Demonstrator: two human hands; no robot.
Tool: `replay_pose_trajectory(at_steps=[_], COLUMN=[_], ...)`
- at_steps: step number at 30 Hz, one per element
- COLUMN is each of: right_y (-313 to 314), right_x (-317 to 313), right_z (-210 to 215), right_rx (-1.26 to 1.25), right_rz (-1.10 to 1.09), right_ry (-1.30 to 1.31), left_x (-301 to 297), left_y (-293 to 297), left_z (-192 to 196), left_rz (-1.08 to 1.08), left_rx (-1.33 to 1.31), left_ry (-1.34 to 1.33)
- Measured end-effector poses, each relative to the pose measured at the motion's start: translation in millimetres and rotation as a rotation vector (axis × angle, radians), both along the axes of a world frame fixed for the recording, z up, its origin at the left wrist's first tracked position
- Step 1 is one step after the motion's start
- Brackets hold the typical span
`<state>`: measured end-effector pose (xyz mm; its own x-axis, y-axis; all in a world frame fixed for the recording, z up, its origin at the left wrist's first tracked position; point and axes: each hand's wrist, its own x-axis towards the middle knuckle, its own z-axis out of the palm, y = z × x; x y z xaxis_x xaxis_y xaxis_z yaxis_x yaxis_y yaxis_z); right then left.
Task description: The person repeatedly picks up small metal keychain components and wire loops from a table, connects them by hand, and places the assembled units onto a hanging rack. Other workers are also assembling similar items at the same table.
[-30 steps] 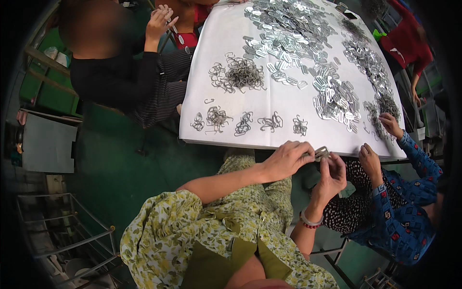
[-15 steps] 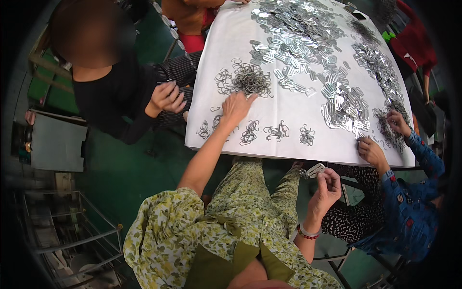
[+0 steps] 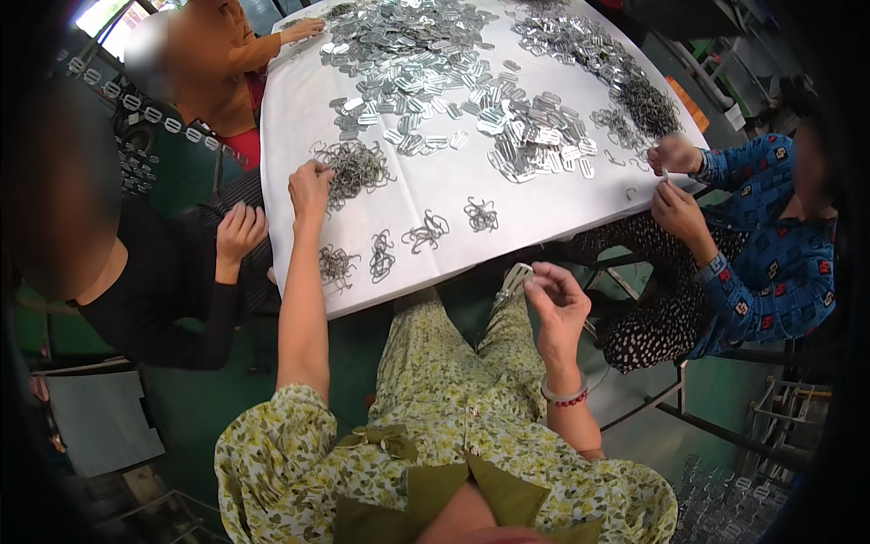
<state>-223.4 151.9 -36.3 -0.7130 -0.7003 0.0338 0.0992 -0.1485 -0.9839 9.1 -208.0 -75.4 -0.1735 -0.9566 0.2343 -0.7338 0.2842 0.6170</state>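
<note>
My left hand point(image 3: 309, 190) reaches over the table's left side. Its fingertips are drawn together at the edge of a tangled pile of bent wire hooks point(image 3: 362, 170); what lies between them is hidden. Near the table's front edge, above my lap, my right hand point(image 3: 559, 304) pinches a flat, slotted metal buckle plate point(image 3: 518, 277) between thumb and fingers. Something small and metallic hangs at the plate's lower end, too small to make out. Along the front of the white table point(image 3: 435, 181) lie small hook clusters, among them one cluster point(image 3: 426, 232) and another point(image 3: 481, 215).
A large heap of slotted plates point(image 3: 408, 68) covers the table's back; a smaller heap point(image 3: 535, 136) lies nearer. At right, a person in a blue patterned shirt point(image 3: 757, 281) handles a small piece. A person in black point(image 3: 172, 272) sits left; another in orange point(image 3: 237, 54) reaches in behind.
The view has swung right. My left hand has moved to the hook pile's left edge, and its fingers have drawn together. My right hand still pinches the plate.
</note>
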Motion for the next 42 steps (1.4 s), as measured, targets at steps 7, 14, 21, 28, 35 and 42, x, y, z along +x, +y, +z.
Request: replay_pose_trajectory(at_steps=[7,14,21,28,35,42], right_y=[-4,-14,-16,-37,-182,-220], right_x=[3,3,4,-57,-139,-162], right_z=[-14,-21,-21,-12,-60,-84], right_rx=[0.008,-0.029,0.019,0.011,0.418,0.618], right_rz=[-0.056,-0.043,-0.011,-0.076,0.044,0.121], right_ry=[-0.061,-0.144,0.15,0.24,1.042,1.351], left_x=[-61,-123,-137,-121,-115,-100], left_y=[105,234,237,234,235,238], left_z=[34,58,38,50,52,55], left_rz=[-0.391,-0.786,-0.736,-0.77,-0.781,-0.777], left_rx=[0.41,0.09,-0.068,0.448,0.491,0.431], left_ry=[0.478,0.513,0.494,0.77,0.817,0.685])
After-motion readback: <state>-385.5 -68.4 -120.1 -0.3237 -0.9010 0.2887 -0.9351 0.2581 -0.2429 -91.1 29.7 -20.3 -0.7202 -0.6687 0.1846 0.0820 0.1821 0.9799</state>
